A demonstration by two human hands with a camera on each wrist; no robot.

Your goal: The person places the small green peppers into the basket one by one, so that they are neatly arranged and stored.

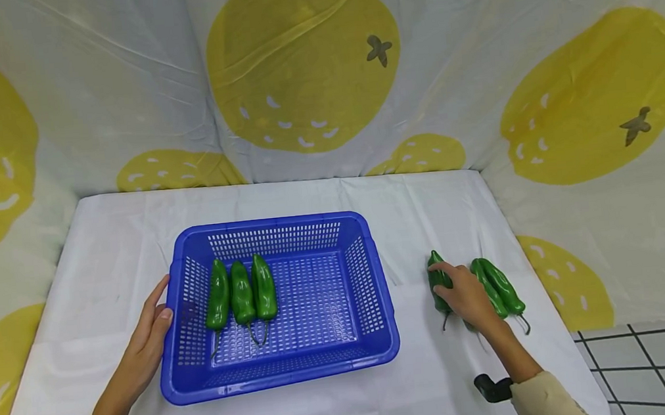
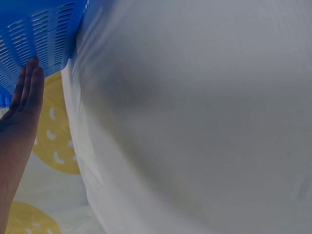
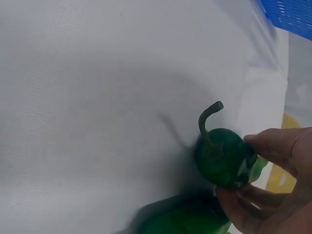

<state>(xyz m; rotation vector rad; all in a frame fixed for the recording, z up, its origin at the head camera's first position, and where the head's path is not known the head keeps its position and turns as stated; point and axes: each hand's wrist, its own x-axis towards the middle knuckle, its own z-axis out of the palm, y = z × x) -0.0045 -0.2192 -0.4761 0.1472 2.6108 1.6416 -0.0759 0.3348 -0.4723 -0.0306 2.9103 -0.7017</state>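
Table under white cloth (image 1: 308, 200) bears blue perforated basket (image 1: 376, 296) and four loose green peppers (image 1: 502, 285) at right

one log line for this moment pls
left hand: flat against blue basket outer wall | right hand: grips green pepper on white cloth | basket: three peppers inside

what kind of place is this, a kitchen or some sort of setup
Likely a staged recording setup, not a kitchen: a table under a white cloth is walled in by hung lemon-print sheets, and the blue basket and green peppers are the only items laid out.
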